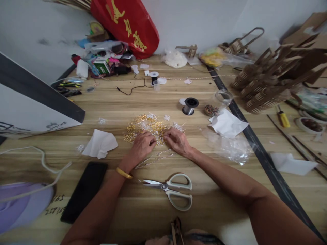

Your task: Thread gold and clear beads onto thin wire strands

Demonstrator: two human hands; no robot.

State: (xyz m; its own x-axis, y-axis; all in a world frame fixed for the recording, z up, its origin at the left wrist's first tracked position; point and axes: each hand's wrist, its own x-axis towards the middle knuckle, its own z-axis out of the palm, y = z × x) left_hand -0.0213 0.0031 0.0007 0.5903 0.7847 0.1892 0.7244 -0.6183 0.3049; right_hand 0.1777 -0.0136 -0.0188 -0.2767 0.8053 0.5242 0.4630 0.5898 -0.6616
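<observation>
My left hand (pixel 143 145), with a yellow bangle (pixel 124 173) on the wrist, rests at the near left edge of a heap of small gold and silver jewellery pieces (pixel 153 126). Its fingers are curled in, and whatever they hold is too small to tell. At the heap's near right edge, my right hand (pixel 178 140) is closed in a pinch, its contents likewise hidden. Thin silver chains (pixel 155 159) lie on the table just below both hands. Closer to me are scissors (pixel 168 189) with pale handles, their blades pointing left.
A black phone (pixel 84 192) lies left of my left forearm, near a white paper (pixel 100 144). Beyond my right hand stand a wire spool (pixel 190 106) and a clear jar (pixel 222 100) beside beads. Clear plastic bags (pixel 233 148) and small woven baskets (pixel 260 90) are to the right.
</observation>
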